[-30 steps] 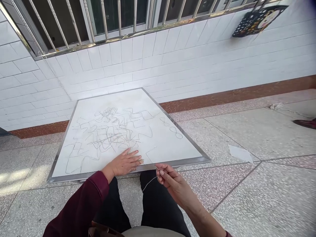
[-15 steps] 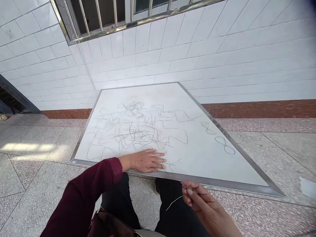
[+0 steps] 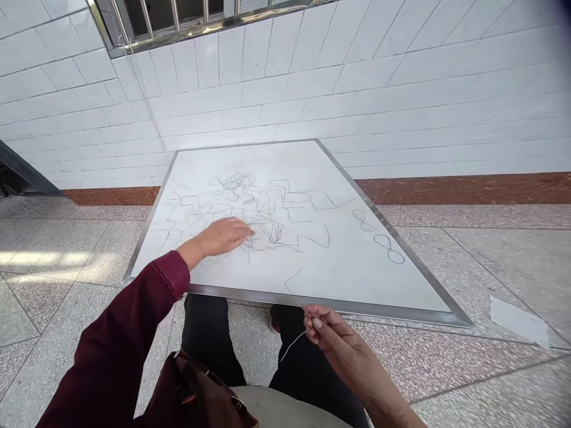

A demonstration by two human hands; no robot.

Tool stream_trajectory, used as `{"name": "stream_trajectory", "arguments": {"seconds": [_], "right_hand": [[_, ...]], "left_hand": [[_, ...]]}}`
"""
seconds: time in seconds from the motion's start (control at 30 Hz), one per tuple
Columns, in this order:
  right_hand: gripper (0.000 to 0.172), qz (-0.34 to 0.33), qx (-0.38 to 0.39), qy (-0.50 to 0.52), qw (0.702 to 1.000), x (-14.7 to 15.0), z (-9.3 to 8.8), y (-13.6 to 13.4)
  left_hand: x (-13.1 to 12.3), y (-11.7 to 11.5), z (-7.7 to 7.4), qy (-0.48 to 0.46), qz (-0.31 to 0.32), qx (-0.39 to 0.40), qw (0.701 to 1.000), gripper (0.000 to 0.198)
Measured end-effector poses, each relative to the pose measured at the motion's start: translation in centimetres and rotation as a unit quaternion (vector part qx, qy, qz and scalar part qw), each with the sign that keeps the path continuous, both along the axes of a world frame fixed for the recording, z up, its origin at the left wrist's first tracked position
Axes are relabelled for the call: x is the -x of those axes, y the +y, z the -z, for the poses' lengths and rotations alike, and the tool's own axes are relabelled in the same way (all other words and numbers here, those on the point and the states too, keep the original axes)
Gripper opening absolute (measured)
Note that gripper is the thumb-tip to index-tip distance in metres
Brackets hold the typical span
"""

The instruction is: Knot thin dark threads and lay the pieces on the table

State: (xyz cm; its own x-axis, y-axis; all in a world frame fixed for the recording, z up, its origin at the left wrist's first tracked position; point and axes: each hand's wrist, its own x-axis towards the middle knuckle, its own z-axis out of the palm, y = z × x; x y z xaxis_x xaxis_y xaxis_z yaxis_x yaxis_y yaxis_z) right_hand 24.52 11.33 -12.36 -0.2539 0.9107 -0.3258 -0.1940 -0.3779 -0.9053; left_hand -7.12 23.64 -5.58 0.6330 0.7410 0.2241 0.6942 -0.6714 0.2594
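A white board (image 3: 357, 279) with a grey metal frame lies in front of me, strewn with thin, bent dark wires (image 3: 272, 235). My left hand (image 3: 226, 235) reaches over the wire tangle, fingers drawn together and pointing down; whatever is between the fingertips is hidden. Just off the board's near edge, my right hand (image 3: 325, 327) pinches a thin wire (image 3: 292, 346) between thumb and fingers, and its pale tail hangs to the left. Two figure-eight wire shapes, an upper one (image 3: 364, 220) and a lower one (image 3: 389, 249), lie near the board's right edge.
A white tiled wall (image 3: 267, 77) stands behind the board, with a barred window (image 3: 178, 24) at upper left. Below the board, my legs (image 3: 209, 333) extend over speckled floor tiles (image 3: 446, 362). A white strip (image 3: 520, 321) lies on the floor at right.
My left hand has moved from lying flat near the board's front edge, up and left onto the wire tangle, its fingers drawing together. The right hand still pinches its wire. The view has shifted slightly.
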Motion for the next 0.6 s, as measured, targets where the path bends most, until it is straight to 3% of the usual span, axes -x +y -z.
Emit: {"name": "stream_trajectory", "arguments": {"seconds": [0.1,0.17,0.23,0.37,0.47,0.6], "right_hand": [[0.039,0.001,-0.012,0.001,1.0,-0.1,0.0,-0.5],[0.039,0.001,-0.014,0.006,1.0,-0.3,-0.1,-0.9],[0.04,-0.002,-0.012,0.013,1.0,-0.4,-0.3,-1.3],[0.038,-0.019,-0.013,0.021,1.0,-0.5,-0.9,-2.1],[0.038,-0.03,-0.025,0.013,0.999,0.0,-1.8,-2.8],[0.034,-0.053,-0.031,0.024,0.998,1.1,-3.5,-3.7]], "left_hand": [[2.8,-3.0,-2.4,0.011,-0.111,0.037,0.993,0.044],[4.4,-5.6,-2.6,-0.011,-0.165,0.114,0.98,0.054],[5.5,-8.3,-1.5,-0.025,-0.19,0.2,0.961,0.061],[6.3,-12.0,1.9,-0.044,-0.243,0.186,0.951,0.06],[5.4,-13.3,3.3,-0.105,-0.268,0.15,0.946,0.056],[0.5,-14.5,2.7,-0.214,-0.236,0.133,0.939,0.053]]}}
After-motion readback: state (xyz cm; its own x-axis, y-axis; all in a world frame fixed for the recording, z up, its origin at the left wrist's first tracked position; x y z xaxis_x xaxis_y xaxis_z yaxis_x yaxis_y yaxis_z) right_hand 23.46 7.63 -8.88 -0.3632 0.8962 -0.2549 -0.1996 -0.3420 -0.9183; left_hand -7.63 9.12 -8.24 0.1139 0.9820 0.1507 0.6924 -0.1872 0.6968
